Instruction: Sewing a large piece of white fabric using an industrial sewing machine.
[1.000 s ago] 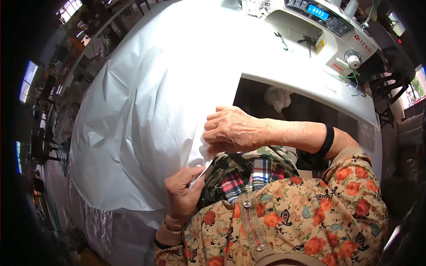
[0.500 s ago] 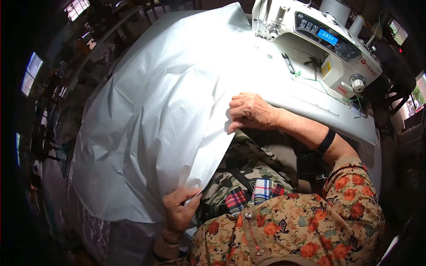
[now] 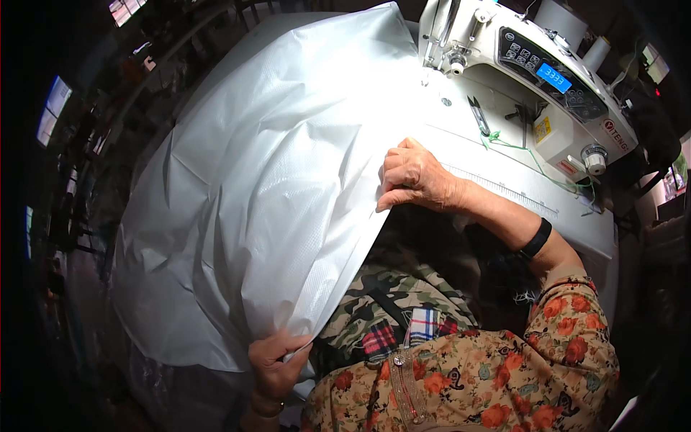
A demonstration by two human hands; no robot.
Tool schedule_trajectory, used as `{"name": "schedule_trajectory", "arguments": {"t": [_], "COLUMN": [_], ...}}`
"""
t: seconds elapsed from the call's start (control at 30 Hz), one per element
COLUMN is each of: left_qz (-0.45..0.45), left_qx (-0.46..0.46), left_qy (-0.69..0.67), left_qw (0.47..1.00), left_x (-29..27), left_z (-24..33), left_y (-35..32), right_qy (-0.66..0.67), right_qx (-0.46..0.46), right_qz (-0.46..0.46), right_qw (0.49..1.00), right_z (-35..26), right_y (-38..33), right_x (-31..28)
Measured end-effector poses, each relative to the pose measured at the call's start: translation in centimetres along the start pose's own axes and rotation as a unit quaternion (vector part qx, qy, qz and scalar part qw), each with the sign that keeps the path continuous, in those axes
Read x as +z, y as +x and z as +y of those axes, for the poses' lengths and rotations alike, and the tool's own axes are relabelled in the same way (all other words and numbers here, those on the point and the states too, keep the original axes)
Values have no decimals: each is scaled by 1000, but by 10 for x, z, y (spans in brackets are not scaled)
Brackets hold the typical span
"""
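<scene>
A large sheet of white, slightly glossy material (image 3: 237,187) spreads in wrinkles over the table's left side and hangs toward my lap. Its near edge runs taut between my two hands. My left hand (image 3: 277,363) pinches that edge low down, close to my body. Higher up, beside the table's front edge, my right hand (image 3: 417,176) is closed on the same edge, knuckles upward. Beyond it stands a white sewing machine (image 3: 497,36), with the sheet's far corner lying just left of the needle area.
Thread snips (image 3: 478,115) lie on the machine bed near a green thread (image 3: 518,145). A ruler scale (image 3: 504,189) runs along the table's front. Thread cones (image 3: 596,54) stand behind the machine. Camouflage cloth (image 3: 403,284) covers my lap.
Both hands keep their hold on the sheet's edge. My left hand has moved a little down and left, drawing the edge with it. The view has shifted slightly.
</scene>
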State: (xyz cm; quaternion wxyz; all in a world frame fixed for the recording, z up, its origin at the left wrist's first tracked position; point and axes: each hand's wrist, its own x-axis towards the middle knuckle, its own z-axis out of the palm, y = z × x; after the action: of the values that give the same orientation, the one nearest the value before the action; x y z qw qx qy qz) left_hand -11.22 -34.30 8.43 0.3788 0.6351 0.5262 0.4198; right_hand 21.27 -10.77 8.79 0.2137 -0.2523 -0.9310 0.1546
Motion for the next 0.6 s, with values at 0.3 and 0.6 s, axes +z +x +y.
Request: {"name": "schedule_trajectory", "arguments": {"t": [0.3, 0.6], "left_qz": [-22, -62], "left_qx": [0, 23], "left_qy": [23, 81], "left_qw": [999, 994], "left_x": [-7, 2], "left_z": [-5, -16], "left_y": [-4, -10], "right_qy": [26, -44], "right_qx": [-27, -12], "right_qz": [18, -9], "right_qw": [999, 999], "right_z": [16, 47], "right_y": [5, 6], "right_x": [-12, -38]}}
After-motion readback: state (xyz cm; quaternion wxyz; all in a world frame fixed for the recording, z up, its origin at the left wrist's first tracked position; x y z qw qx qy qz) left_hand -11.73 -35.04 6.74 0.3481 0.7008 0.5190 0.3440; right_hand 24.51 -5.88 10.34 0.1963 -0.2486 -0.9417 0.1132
